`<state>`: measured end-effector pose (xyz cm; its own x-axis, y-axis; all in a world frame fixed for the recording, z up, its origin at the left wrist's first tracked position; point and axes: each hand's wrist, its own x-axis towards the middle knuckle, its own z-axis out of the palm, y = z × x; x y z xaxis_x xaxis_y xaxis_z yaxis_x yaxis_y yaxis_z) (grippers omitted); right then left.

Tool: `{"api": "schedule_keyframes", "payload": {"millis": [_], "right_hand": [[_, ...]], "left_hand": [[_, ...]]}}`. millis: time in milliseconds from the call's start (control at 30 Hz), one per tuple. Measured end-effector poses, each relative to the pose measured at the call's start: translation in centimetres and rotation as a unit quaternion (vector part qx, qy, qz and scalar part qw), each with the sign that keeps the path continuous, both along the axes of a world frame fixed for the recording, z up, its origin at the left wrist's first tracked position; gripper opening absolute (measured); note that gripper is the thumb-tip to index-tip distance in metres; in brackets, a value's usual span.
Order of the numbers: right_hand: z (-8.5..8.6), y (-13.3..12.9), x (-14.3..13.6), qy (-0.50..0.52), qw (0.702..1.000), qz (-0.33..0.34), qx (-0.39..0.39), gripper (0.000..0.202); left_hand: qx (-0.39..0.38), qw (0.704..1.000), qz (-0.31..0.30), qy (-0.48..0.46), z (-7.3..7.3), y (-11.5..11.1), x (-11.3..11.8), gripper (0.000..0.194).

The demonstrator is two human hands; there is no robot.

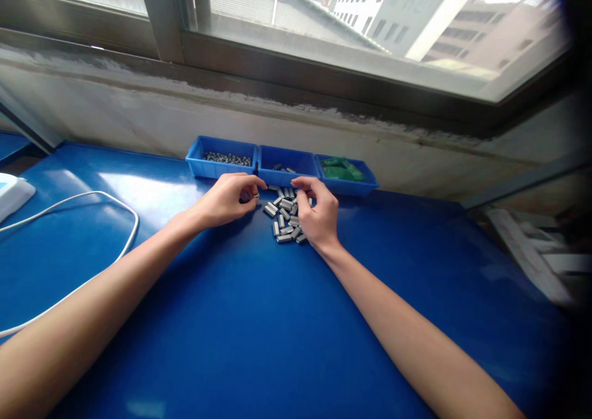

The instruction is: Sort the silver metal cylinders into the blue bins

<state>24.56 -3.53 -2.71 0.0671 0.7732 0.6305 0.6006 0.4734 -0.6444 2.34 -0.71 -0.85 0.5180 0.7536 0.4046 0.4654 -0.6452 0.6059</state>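
Glossy blue worktop (259, 320): three blue plastic bins (287, 163) in a row at the back edge, pile of small grey metal blocks (284, 219) just before them, white cable (115, 203) at left, white device (12, 194) at far left.

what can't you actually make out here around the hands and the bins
Head view only:
- Left hand: its curled fingers hide what it pinches; whether the grip is closed on a piece is unclear.
- Right hand: covers part of the pile of small grey pieces.
- Left bin and middle bin: contents too small to identify.
- Right bin: green contents blurred.
- White cable: runs off the left edge.
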Motion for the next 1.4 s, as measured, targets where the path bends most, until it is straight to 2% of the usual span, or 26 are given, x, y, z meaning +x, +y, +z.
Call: {"api": "schedule_keyframes", "payload": {"millis": [167, 400, 533, 700, 867, 967, 1067, 1200, 1267, 1300, 1400], "right_hand": [[0.0, 0.0, 0.0, -0.01, 1.0, 0.005, -0.001, 0.023], [0.0, -0.1, 0.0, -0.01, 1.0, 0.009, -0.008, 0.022], [0.1, -0.2, 0.0, -0.015, 1.0, 0.011, -0.01, 0.02], [0.1, -0.2, 0.0, -0.01, 1.0, 0.017, -0.008, 0.019], [0.4, -0.3, 0.0, -0.016, 0.999, 0.02, -0.024, 0.019], [0.4, -0.4, 0.0, -0.015, 0.999, 0.02, -0.028, 0.02], [0.2, -0.5, -0.1, -0.011, 0.999, 0.021, -0.035, 0.019], [0.8, -0.1, -0.1, 0.061, 0.994, 0.021, -0.084, 0.018], [2.2, 0.4, 0.5, 0.085, 0.988, 0.024, -0.125, 0.019], [3.2, 0.7, 1.0, 0.06, 0.986, 0.025, -0.15, 0.019], [6.9, 1.1, 3.2, -0.112, 0.962, 0.017, -0.249, 0.02]], "left_hand": [[-0.132, 0.984, 0.01, -0.12, 0.4, -0.3, 0.5, 0.033], [-0.218, 0.954, 0.034, -0.202, 1.4, -0.4, 0.6, 0.034], [-0.228, 0.929, 0.107, -0.272, 1.7, -0.1, 0.2, 0.039], [-0.244, 0.869, 0.187, -0.387, 1.4, 0.5, -0.4, 0.044], [-0.22, 0.824, 0.215, -0.476, 1.1, 0.7, -0.2, 0.04], [-0.221, 0.81, 0.205, -0.503, 1.1, 0.7, 0.1, 0.037], [-0.219, 0.825, 0.195, -0.483, 1.2, 0.5, 0.2, 0.034], [-0.223, 0.884, 0.166, -0.376, 1.1, -0.1, 0.7, 0.034], [-0.207, 0.923, 0.132, -0.295, 0.9, -0.6, 1.1, 0.035], [-0.188, 0.942, 0.114, -0.253, 0.8, -0.8, 1.4, 0.034], [-0.103, 0.985, 0.059, -0.128, 0.3, -1.6, 2.0, 0.032]]}}
